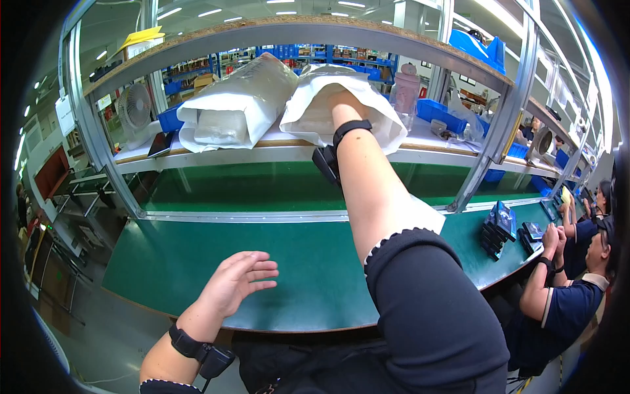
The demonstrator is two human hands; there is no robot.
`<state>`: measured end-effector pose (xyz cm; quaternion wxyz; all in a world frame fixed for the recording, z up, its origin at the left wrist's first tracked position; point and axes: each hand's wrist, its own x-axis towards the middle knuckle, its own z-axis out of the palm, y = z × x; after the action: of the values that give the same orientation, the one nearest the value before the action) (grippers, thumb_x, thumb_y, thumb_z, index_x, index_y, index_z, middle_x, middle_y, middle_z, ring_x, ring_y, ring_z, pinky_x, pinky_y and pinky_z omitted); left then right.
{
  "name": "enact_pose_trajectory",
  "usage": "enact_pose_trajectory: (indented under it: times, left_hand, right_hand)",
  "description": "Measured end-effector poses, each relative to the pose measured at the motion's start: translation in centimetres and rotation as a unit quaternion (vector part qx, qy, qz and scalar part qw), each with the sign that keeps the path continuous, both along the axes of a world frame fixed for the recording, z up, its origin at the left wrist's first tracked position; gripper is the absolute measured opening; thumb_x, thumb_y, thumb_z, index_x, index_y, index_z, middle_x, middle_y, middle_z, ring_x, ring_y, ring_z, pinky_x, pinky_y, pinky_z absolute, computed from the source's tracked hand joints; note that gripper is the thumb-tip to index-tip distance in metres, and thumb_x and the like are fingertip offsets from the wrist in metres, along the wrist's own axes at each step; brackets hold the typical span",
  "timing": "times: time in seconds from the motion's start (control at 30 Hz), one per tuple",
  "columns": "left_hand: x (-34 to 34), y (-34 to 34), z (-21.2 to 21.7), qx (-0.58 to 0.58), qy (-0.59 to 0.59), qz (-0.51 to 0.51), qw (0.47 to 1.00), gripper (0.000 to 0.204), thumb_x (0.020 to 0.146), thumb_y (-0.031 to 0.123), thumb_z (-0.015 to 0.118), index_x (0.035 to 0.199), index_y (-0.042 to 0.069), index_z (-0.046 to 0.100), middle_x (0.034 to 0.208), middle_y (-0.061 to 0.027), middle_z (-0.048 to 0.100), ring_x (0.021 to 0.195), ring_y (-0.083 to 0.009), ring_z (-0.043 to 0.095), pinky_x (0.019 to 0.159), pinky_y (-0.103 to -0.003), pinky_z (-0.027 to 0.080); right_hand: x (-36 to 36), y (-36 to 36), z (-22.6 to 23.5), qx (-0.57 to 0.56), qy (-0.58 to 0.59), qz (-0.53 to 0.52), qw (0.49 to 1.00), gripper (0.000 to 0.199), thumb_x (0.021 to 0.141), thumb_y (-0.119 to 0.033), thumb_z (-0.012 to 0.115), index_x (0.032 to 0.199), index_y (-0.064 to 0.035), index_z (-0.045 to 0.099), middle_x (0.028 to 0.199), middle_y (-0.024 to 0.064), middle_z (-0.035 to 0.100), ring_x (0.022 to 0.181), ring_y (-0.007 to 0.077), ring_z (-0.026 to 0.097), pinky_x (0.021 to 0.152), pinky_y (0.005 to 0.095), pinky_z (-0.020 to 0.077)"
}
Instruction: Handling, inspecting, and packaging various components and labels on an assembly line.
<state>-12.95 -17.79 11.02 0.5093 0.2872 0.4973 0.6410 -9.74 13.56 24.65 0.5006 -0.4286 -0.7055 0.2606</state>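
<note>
My right arm stretches forward to the shelf, and my right hand [342,104] is inside the mouth of a large white plastic bag [387,117]. The bag's wall and my wrist hide the fingers, so what they touch cannot be seen. Another white bag [252,121] lies beside it on the left, its mouth facing me and a pale, flat-fronted bundle showing inside. Over the green tabletop [315,289] hovers my left hand [239,279], open, fingers stretched to the right and holding nothing. A white sheet [426,215] shows partly behind my right forearm.
A shelf [262,150] spans the table, with a second shelf board [295,33] above. Stacked dark boxes [500,226] stand at the table's right, near a seated co-worker [564,295]. On the shelf are a fan [134,105], a pink cup [405,88] and blue bins [441,115].
</note>
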Motion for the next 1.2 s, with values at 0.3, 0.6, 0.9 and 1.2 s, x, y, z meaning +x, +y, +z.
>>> enact_pose_trajectory:
  times: [0.3, 0.6, 0.9, 1.2]
  left_hand:
    - [0.9, -1.3, -1.1, -0.046, 0.002, 0.042, 0.998, 0.025, 0.093, 0.023, 0.047, 0.104, 0.002, 0.055, 0.098, -0.0131, 0.061, 0.092, -0.0225, 0.060, 0.078, -0.037, 0.051]
    - [2.8, -1.0, -2.6, -0.047, 0.034, 0.005, 0.998, 0.026, 0.093, 0.023, 0.049, 0.106, 0.002, 0.054, 0.101, -0.0125, 0.060, 0.093, -0.0211, 0.059, 0.078, -0.033, 0.049]
    - [1.0, 0.3, -8.1, -0.021, 0.475, 0.166, 0.864, 0.028, 0.087, 0.019, 0.059, 0.110, 0.003, 0.056, 0.109, -0.0114, 0.058, 0.101, -0.0238, 0.055, 0.088, -0.035, 0.043]
    - [2.7, 0.7, -11.5, -0.134, 0.706, 0.136, 0.682, 0.046, 0.085, 0.027, 0.057, 0.124, 0.005, 0.048, 0.136, -0.0165, 0.036, 0.131, -0.0330, 0.028, 0.111, -0.048, 0.013]
  right_hand:
    - [2.2, 3.7, 0.5, 0.041, -0.177, -0.137, 0.974, 0.055, 0.088, -0.045, 0.050, 0.127, -0.0068, 0.048, 0.118, 0.0166, 0.057, 0.109, 0.0325, 0.055, 0.093, 0.0399, 0.0446]
    - [9.9, -1.0, -2.4, 0.178, -0.252, 0.017, 0.951, 0.049, 0.084, -0.042, 0.055, 0.114, -0.0023, 0.056, 0.115, 0.0208, 0.054, 0.109, 0.0372, 0.051, 0.092, 0.0428, 0.0402]
    - [26.0, 4.1, -15.3, 0.016, -0.558, -0.019, 0.829, 0.104, 0.057, -0.058, 0.074, 0.140, -0.0143, 0.029, 0.144, 0.0232, 0.023, 0.131, 0.0444, 0.022, 0.104, 0.0493, 0.0291]
    - [28.1, 7.2, -21.7, 0.077, -0.499, -0.016, 0.863, 0.052, 0.085, -0.021, 0.054, 0.130, -0.0016, 0.035, 0.111, 0.0260, 0.055, 0.097, 0.0423, 0.056, 0.087, 0.0463, 0.0443]
